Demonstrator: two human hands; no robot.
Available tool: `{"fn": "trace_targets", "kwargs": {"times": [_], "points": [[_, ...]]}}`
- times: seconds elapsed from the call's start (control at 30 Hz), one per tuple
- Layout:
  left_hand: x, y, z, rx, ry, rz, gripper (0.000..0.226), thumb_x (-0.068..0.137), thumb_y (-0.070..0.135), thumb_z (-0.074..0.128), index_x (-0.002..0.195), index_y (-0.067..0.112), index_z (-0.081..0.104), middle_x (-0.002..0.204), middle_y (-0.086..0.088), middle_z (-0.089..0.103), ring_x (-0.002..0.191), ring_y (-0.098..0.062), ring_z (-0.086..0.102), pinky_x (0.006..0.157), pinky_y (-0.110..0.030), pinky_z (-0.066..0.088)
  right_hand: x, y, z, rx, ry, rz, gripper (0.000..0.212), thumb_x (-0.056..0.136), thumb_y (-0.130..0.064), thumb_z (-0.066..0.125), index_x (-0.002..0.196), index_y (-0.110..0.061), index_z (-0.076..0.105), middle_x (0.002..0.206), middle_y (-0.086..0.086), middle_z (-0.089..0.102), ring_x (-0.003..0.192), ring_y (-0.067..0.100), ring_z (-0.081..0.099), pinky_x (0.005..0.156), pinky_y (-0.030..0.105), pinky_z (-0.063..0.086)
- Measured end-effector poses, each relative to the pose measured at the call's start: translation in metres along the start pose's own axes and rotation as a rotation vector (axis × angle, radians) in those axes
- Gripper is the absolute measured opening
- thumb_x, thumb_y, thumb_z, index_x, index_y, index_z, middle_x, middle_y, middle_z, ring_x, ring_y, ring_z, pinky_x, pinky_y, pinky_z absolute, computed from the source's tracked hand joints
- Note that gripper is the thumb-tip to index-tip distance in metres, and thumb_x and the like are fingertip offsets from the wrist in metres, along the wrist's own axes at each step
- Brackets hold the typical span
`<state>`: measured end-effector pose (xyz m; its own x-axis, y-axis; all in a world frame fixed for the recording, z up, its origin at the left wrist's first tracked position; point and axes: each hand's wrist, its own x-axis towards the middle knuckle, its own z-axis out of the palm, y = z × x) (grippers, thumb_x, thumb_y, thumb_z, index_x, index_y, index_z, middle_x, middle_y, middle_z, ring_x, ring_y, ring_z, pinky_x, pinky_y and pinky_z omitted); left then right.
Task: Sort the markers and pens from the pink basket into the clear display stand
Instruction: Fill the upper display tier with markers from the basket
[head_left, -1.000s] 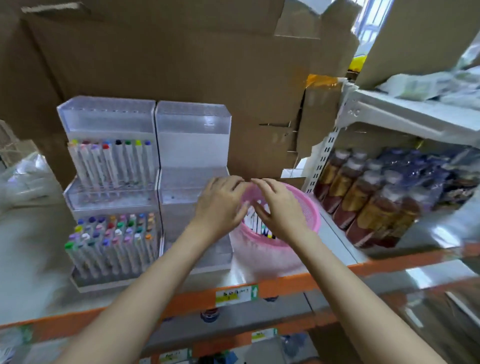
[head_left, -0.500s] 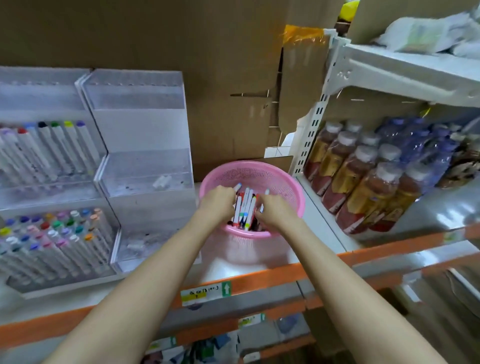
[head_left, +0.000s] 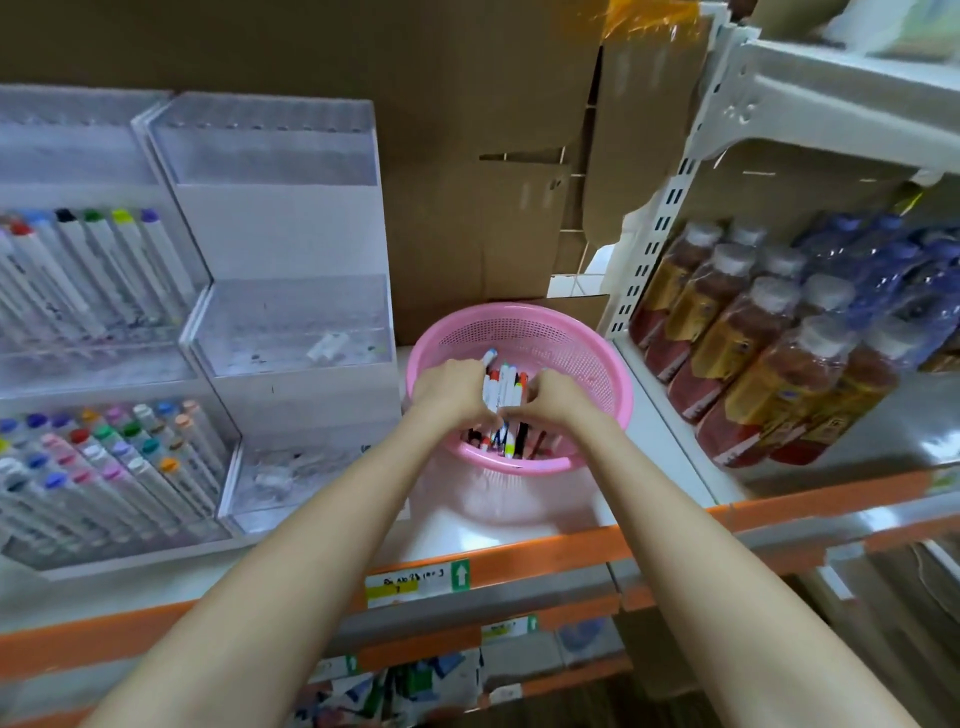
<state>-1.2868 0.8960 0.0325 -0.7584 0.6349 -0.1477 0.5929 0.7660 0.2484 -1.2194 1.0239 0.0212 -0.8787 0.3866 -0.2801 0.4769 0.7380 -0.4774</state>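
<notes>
Markers and pens (head_left: 503, 387) stand bunched in the pink basket (head_left: 615, 384), which sits on the white shelf (head_left: 519, 530) just right of the clear display stand (head_left: 291, 317). Seen from the head camera, both bare forearms reach in over the orange shelf edge (head_left: 545, 558). The left hand (head_left: 451, 389) curls round the left side of the bunch and the right hand (head_left: 560, 399) curls round the right side, so the two grip the same cluster between them. The fingertips are tucked under and blurred, so which pens each one pinches cannot be told. More pens lie loose in the basket bottom below the wrists. On the stand's middle tier lies what looks like a small white cap (head_left: 328, 347). Touching the stand's left side, a second clear stand (head_left: 78, 156) carries rows of white-bodied markers (head_left: 104, 270) with coloured caps. Right of the basket, shrink-wrapped bottles (head_left: 753, 353) of brown drink fill a white rack (head_left: 670, 208), and cardboard (head_left: 467, 156) backs the shelf.
</notes>
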Motion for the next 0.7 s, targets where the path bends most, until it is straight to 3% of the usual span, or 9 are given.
{"fn": "trace_targets", "kwargs": {"times": [0.1, 0.17, 0.27, 0.4, 0.57, 0.63, 0.7], "points": [[0.001, -0.003, 0.002, -0.070, 0.006, 0.007, 0.047, 0.067, 0.044, 0.078, 0.061, 0.020, 0.039, 0.059, 0.006, 0.047, 0.063, -0.018, 0.050, 0.046, -0.029, 0.027, 0.000, -0.001, 0.001, 0.090, -0.025, 0.027, 0.033, 0.075, -0.027, 0.077, 0.060, -0.013, 0.051, 0.056, 0.003, 0.058, 0.049, 0.021, 0.059, 0.051, 0.031, 0.051], [0.001, -0.004, 0.003, -0.096, 0.026, 0.019, 0.044, 0.070, 0.043, 0.077, 0.057, 0.020, 0.042, 0.055, 0.006, 0.047, 0.060, -0.018, 0.049, 0.045, -0.029, 0.025, 0.001, -0.002, 0.002, 0.069, 0.004, 0.025, 0.033, 0.077, -0.027, 0.074, 0.060, -0.013, 0.050, 0.054, 0.003, 0.052, 0.049, 0.020, 0.051, 0.053, 0.031, 0.045], [0.001, -0.003, 0.003, -0.158, 0.036, 0.031, 0.038, 0.079, 0.039, 0.071, 0.055, 0.019, 0.048, 0.054, 0.005, 0.049, 0.056, -0.016, 0.049, 0.046, -0.028, 0.025, 0.001, -0.003, 0.001, 0.122, 0.027, 0.043, 0.021, 0.081, -0.023, 0.067, 0.068, -0.006, 0.060, 0.057, 0.006, 0.053, 0.051, 0.022, 0.051, 0.060, 0.036, 0.049], [0.002, -0.005, 0.002, -0.289, 0.067, 0.007, 0.030, 0.081, 0.031, 0.070, 0.059, 0.014, 0.059, 0.055, 0.002, 0.054, 0.056, -0.016, 0.050, 0.049, -0.028, 0.030, 0.002, -0.003, 0.000, 0.140, 0.106, 0.046, 0.030, 0.084, -0.017, 0.060, 0.058, -0.013, 0.045, 0.053, 0.002, 0.046, 0.048, 0.017, 0.043, 0.048, 0.028, 0.034], [-0.001, -0.008, -0.003, -0.570, 0.155, 0.045, 0.014, 0.084, 0.020, 0.070, 0.092, 0.009, 0.070, 0.072, 0.001, 0.064, 0.062, -0.013, 0.058, 0.059, -0.025, 0.048, -0.002, -0.002, -0.009, 0.370, 0.187, -0.013, 0.012, 0.087, -0.012, 0.063, 0.078, -0.011, 0.054, 0.062, 0.006, 0.059, 0.051, 0.016, 0.057, 0.061, 0.032, 0.052], [-0.005, -0.008, -0.005, -0.663, 0.211, 0.081, 0.027, 0.085, 0.015, 0.068, 0.111, 0.010, 0.064, 0.090, -0.002, 0.066, 0.073, -0.012, 0.060, 0.061, -0.020, 0.051, -0.004, -0.003, -0.014, 0.430, 0.209, -0.059, 0.011, 0.088, -0.011, 0.062, 0.083, -0.013, 0.053, 0.068, 0.005, 0.059, 0.055, 0.020, 0.060, 0.064, 0.036, 0.054], [-0.009, -0.009, -0.006, -0.685, 0.288, 0.132, 0.040, 0.085, 0.012, 0.068, 0.124, 0.013, 0.057, 0.101, -0.003, 0.064, 0.083, -0.014, 0.060, 0.070, -0.027, 0.055, -0.009, -0.005, -0.019, 0.477, 0.222, -0.108, 0.010, 0.089, -0.010, 0.062, 0.088, -0.013, 0.052, 0.073, 0.005, 0.058, 0.060, 0.020, 0.060, 0.066, 0.038, 0.057]]}}
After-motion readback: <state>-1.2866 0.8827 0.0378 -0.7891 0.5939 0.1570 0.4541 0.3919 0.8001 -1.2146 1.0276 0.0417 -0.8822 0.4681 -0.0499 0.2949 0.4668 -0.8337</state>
